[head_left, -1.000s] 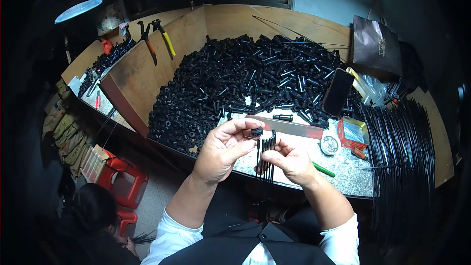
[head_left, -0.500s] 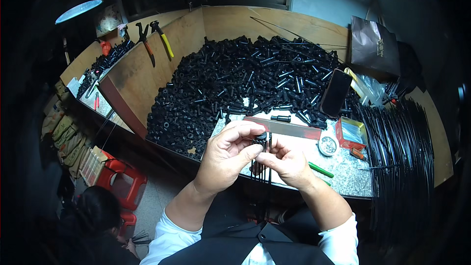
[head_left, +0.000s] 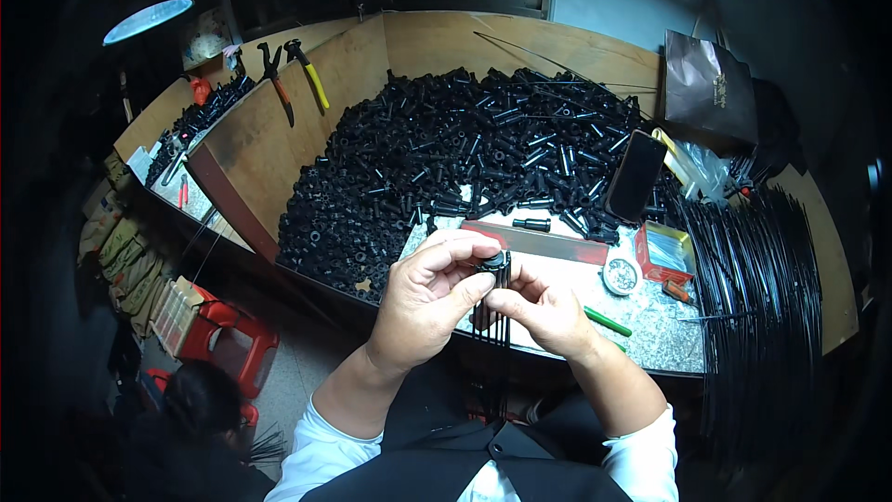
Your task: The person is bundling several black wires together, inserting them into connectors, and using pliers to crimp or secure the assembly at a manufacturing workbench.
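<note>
In front of my body, over the bench's near edge, my left hand [head_left: 420,296] grips a small round black umbrella hub [head_left: 492,261] between thumb and fingers. Thin black umbrella ribs [head_left: 501,346] hang down from the hub toward my lap. Close against it on the other side, my right hand [head_left: 548,314] pinches one of these ribs at its upper end, thumb and fingers closed. The fingers cover part of the hub, so the joints of the ribs are hidden.
A large heap of black plastic tubes [head_left: 465,139] fills the bench's back. Long black ribs [head_left: 762,297] overhang its right end. A phone [head_left: 636,175], a round tin [head_left: 621,274], a red box [head_left: 664,256] and a green stick [head_left: 609,321] lie nearby. Another person [head_left: 200,400] sits lower left.
My hands stay at nearly the same place; the hub and the hanging ribs have turned slightly between my fingers. At lower left, the other person's head has shifted a little.
</note>
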`<state>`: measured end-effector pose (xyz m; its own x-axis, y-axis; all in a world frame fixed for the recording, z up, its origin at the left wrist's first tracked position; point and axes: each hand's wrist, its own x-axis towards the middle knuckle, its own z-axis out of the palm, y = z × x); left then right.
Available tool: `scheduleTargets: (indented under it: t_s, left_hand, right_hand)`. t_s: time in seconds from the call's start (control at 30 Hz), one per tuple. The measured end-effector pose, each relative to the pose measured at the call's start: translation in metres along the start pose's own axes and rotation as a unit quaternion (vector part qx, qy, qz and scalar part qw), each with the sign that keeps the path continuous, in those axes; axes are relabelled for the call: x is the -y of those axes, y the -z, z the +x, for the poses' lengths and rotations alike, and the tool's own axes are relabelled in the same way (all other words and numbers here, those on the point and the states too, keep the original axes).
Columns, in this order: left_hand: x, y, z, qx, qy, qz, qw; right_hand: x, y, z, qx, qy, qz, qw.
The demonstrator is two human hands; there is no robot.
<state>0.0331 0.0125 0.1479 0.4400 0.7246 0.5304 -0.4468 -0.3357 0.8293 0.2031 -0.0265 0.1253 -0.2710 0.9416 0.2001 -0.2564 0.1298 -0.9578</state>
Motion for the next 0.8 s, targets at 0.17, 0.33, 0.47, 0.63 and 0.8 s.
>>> scheduleTargets:
  t_s: [0.17, 0.33, 0.47, 0.63, 0.8]
  left_hand:
    - [-0.0003, -0.0011, -0.0001, -0.007, 0.002, 0.016, 1.0]
    - [-0.0012, -0.0029, 0.0017, -0.008, -0.02, 0.043, 0.999]
    - [-0.0008, -0.0031, 0.0015, -0.012, -0.014, 0.035, 0.999]
    - [-0.0015, 0.0007, 0.0029, 0.009, 0.003, 0.048, 0.999]
    - [-0.0024, 0.0024, 0.0019, 0.015, 0.008, 0.031, 0.999]
  right_hand:
    - [0.0015, 0.0014, -0.0009, -0.006, -0.018, -0.016, 1.0]
    - [0.0006, 0.0025, -0.0014, -0.018, -0.031, -0.025, 0.999]
    - [-0.0011, 0.0037, -0.0003, -0.019, -0.033, -0.04, 0.999]
    - [0.0033, 0.0004, -0.0008, -0.005, -0.015, -0.02, 1.0]
    - [0.0031, 0.0013, -0.0015, 0.003, -0.011, -0.032, 0.999]
